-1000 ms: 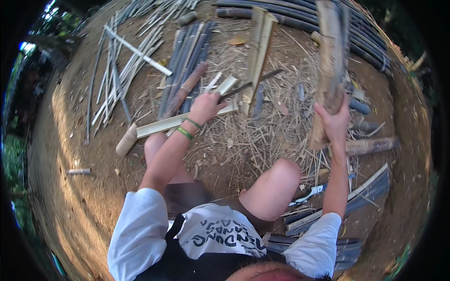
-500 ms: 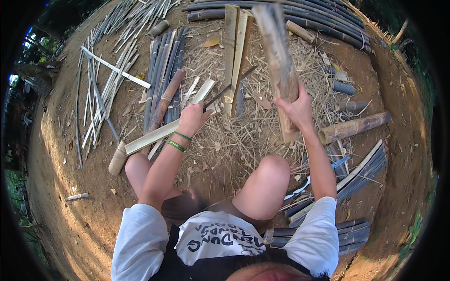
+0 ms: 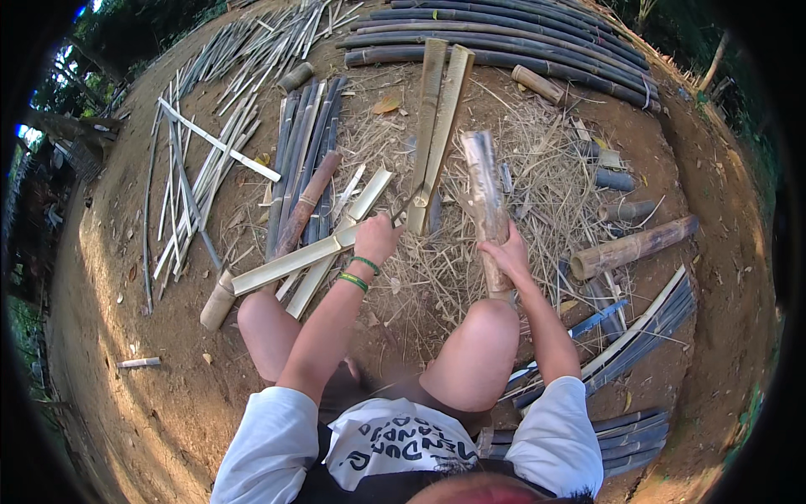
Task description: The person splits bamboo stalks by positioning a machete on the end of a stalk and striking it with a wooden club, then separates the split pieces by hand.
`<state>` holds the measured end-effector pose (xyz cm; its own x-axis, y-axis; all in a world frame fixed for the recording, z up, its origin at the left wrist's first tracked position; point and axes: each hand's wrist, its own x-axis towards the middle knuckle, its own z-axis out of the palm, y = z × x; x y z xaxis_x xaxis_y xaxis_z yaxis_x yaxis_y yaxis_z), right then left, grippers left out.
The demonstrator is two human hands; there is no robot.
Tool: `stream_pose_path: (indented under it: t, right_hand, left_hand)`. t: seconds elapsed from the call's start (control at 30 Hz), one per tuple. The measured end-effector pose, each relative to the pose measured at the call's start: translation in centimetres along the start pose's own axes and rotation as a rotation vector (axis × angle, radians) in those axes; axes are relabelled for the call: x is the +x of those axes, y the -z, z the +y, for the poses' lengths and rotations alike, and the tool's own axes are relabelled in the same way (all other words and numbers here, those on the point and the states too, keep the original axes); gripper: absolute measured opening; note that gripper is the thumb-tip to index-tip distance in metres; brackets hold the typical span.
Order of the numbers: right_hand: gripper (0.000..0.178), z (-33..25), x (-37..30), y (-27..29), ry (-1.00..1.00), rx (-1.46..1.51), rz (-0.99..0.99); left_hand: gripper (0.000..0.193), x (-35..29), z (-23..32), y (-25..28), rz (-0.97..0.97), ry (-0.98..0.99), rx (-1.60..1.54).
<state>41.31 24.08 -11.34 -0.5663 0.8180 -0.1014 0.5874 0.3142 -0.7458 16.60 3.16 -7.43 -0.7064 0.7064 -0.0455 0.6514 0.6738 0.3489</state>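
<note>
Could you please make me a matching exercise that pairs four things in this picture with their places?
Column one
1. Dark, narrow blade
2. Long, dark bamboo poles
3. Thick, mottled brown woody piece
4. Small, pale tube-shaped piece

Column two
A. On the brown soil, at the picture's lower left
B. In the right hand
C. Side by side near the picture's top
D. In the left hand

Pairs: 1-D, 2-C, 3-B, 4-A

Bold black lettering (image 3: pixel 409 443) runs in rows across the white shirt's front (image 3: pixel 357 427)
</note>
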Motion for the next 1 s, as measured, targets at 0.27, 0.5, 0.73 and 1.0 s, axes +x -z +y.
stream_pose_path:
  t: [0.27, 0.5, 0.73, 1.0]
  right_hand:
    - [0.09, -10.7, 1.5, 3.7, 0.034, -0.049, -0.571]
    - [0.056, -12.2, -3.3, -10.8, -0.112, 0.236, -0.378]
    - [0.031, -11.0, -4.0, -14.6, -0.017, 0.482, -0.118]
    - [0.05, -10.2, -7.2, -12.7, -0.169, 0.244, -0.114]
  left_hand:
    - [0.065, -3.0, 2.3, -5.1, 0.094, 0.219, -0.625]
    - [0.049, -2.5, 1.4, -3.5, -0.17, 0.126, -0.986]
    - [0.064, -3.6, 4.7, 9.1, -0.16, -0.136, -0.326]
    - [0.07, 7.0, 10.7, 14.9, 0.692, -0.614, -0.694]
